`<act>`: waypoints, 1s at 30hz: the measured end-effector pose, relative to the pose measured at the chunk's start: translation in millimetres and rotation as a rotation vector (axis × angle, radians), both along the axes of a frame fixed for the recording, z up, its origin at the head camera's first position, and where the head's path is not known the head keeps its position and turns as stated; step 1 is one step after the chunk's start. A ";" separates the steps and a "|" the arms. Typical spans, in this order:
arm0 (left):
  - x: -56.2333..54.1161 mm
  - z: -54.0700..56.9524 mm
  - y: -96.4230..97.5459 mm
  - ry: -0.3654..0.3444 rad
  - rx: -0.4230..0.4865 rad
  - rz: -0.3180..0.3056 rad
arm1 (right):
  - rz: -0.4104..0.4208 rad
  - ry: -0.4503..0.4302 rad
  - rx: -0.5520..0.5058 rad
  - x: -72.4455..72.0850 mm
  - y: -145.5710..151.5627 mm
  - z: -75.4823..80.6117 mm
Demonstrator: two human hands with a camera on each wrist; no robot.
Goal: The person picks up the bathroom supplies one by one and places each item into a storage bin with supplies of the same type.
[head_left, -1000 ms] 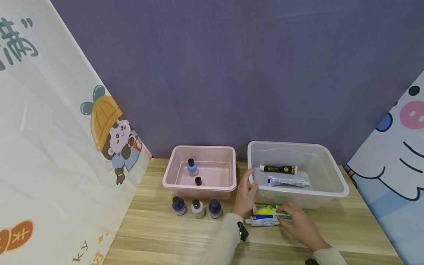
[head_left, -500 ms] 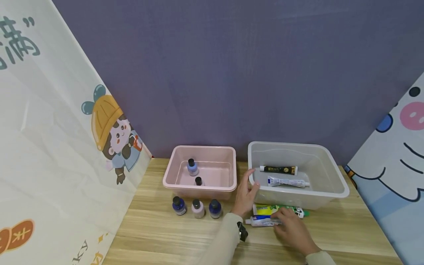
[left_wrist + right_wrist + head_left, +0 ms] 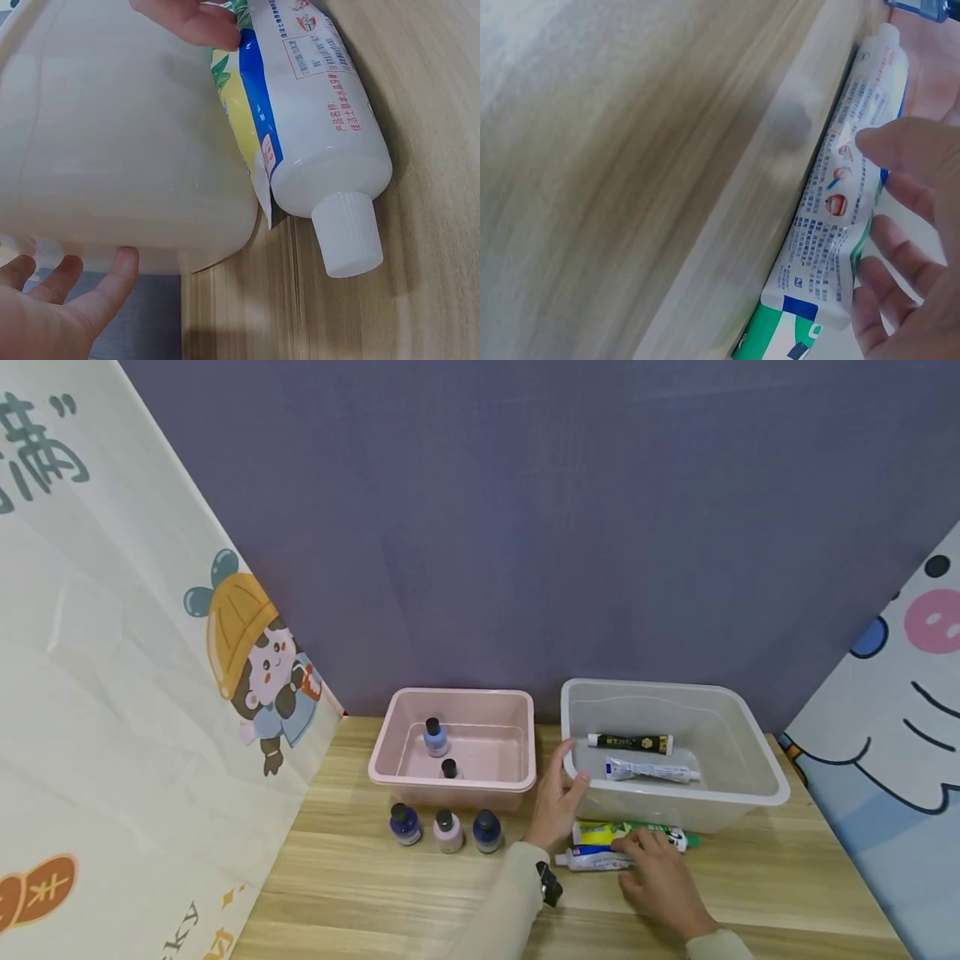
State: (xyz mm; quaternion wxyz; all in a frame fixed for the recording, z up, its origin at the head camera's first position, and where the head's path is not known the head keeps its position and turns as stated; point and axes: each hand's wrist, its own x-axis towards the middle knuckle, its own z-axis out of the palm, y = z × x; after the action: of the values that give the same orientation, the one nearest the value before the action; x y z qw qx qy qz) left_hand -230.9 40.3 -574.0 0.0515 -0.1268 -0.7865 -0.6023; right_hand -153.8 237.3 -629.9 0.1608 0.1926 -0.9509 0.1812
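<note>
My left hand (image 3: pixel 553 808) spans the front left corner of the whitish bin (image 3: pixel 690 796). Its fingers lie straight along the side wall in the left wrist view, the thumb by the front. My right hand (image 3: pixel 662 878) pinches a white and blue toothpaste tube (image 3: pixel 829 202), thumb on one face and fingers at the other edge. That tube lies on the table, white cap to the left. Behind it, against the bin, is a yellow and green toothpaste tube (image 3: pixel 592 832), partly covered by the right hand. Inside the bin lie a black toothpaste tube (image 3: pixel 632 743) and a white one (image 3: pixel 651 772).
A pink bin (image 3: pixel 453 785) stands left of the whitish one, with two small black-capped bottles inside. Before it stand a dark blue bottle (image 3: pixel 406 827), a pale pink bottle (image 3: pixel 448 832) and another dark blue bottle (image 3: pixel 487 833). A dark cloth wall (image 3: pixel 525 527) rises behind.
My right hand has shifted left and down from above the two tubes onto the white and blue one, uncovering the green cap end of the other. The left hand stays at the bin corner.
</note>
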 end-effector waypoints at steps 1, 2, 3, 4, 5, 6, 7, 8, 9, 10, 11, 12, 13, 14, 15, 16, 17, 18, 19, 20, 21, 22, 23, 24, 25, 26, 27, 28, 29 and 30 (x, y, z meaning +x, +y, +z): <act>-0.1 -0.3 0.1 -0.001 0.000 0.002 | -0.001 0.006 0.007 0.0 -0.4 -0.3; -0.3 -0.6 0.3 -0.002 0.000 0.006 | -0.004 0.010 0.012 0.1 -0.9 -0.5; -0.4 -0.9 0.3 -0.003 0.001 0.010 | -0.008 0.013 0.018 0.3 -1.6 -0.8; -0.6 -1.4 0.3 -0.004 -0.001 0.012 | -0.012 0.015 0.026 0.5 -2.4 -0.8; -0.7 -1.7 0.4 -0.004 0.001 0.013 | -0.018 0.018 0.032 0.7 -3.5 -0.5; -0.7 -2.1 0.4 -0.007 0.002 0.015 | -0.022 0.022 0.039 0.7 -4.7 -0.2; -0.8 -2.5 0.3 -0.012 0.002 0.018 | -0.028 0.024 0.047 0.6 -5.9 0.2; -0.8 -2.9 0.3 -0.014 0.004 0.021 | -0.035 0.023 0.057 0.3 -7.3 0.6; -0.8 -3.2 0.4 -0.017 0.006 0.021 | -0.042 0.021 0.066 0.0 -8.5 1.0; -0.9 -3.4 0.5 -0.020 0.007 0.021 | -0.050 0.016 0.078 -0.4 -9.7 1.7; -0.7 -3.5 0.5 -0.024 0.007 0.023 | -0.058 0.007 0.088 -0.8 -10.7 2.3; -0.6 -3.7 0.6 -0.026 0.007 0.023 | -0.066 -0.004 0.099 -1.3 -11.6 2.9; -0.5 -3.7 0.7 -0.026 0.007 0.022 | -0.074 -0.020 0.110 -2.0 -12.3 3.2; -0.2 -3.5 0.8 -0.028 0.008 0.020 | -0.080 -0.034 0.118 -2.4 -12.9 3.7; 0.0 -3.2 0.8 -0.029 0.008 0.021 | -0.085 -0.047 0.124 -3.0 -13.3 4.2; -0.1 -2.9 0.7 -0.029 0.003 0.020 | -0.089 -0.059 0.133 -3.7 -13.8 4.9; -0.1 -2.7 0.7 -0.029 0.002 0.018 | -0.092 -0.069 0.140 -4.3 -14.0 5.4; -0.3 -2.6 0.7 -0.027 0.002 0.016 | -0.095 -0.077 0.145 -5.1 -14.3 5.5; -0.3 -2.6 0.7 -0.026 0.000 0.017 | -0.097 -0.086 0.149 -5.7 -14.5 5.5; -0.3 -2.7 0.7 -0.027 -0.001 0.017 | -0.097 -0.094 0.153 -6.1 -14.7 5.8; -0.3 -2.8 0.6 -0.026 -0.001 0.018 | -0.099 -0.103 0.156 -6.4 -15.1 6.1; -0.5 -3.0 0.5 -0.025 -0.002 0.018 | -0.100 -0.113 0.158 -6.8 -15.5 6.2; -0.5 -3.2 0.5 -0.025 0.002 0.017 | -0.101 -0.123 0.157 -7.1 -15.8 6.3; -0.6 -3.2 0.4 -0.025 0.003 0.016 | -0.101 -0.133 0.157 -7.3 -16.1 6.1; -0.7 -3.3 0.3 -0.025 0.001 0.016 | -0.100 -0.143 0.155 -7.1 -16.3 6.5; -0.8 -3.5 0.3 -0.024 0.002 0.015 | -0.099 -0.153 0.151 -6.9 -16.5 6.8; -0.9 -3.7 0.3 -0.022 0.001 0.015 | -0.098 -0.162 0.150 -6.8 -16.7 6.8; -1.0 -3.6 0.2 -0.020 0.001 0.015 | -0.094 -0.170 0.147 -6.8 -16.8 7.0; -1.0 -3.6 0.2 -0.019 0.000 0.016 | -0.093 -0.177 0.144 -6.7 -16.9 7.2; -1.0 -3.7 0.1 -0.017 -0.001 0.017 | -0.091 -0.182 0.142 -6.7 -17.1 7.4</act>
State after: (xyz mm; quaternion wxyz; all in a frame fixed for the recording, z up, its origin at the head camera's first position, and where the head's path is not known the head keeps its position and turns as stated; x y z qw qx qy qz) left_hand -231.9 40.5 -577.7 0.0498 -0.1151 -0.7883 -0.6024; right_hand -160.5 220.2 -622.5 0.0677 0.1429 -0.9798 0.1227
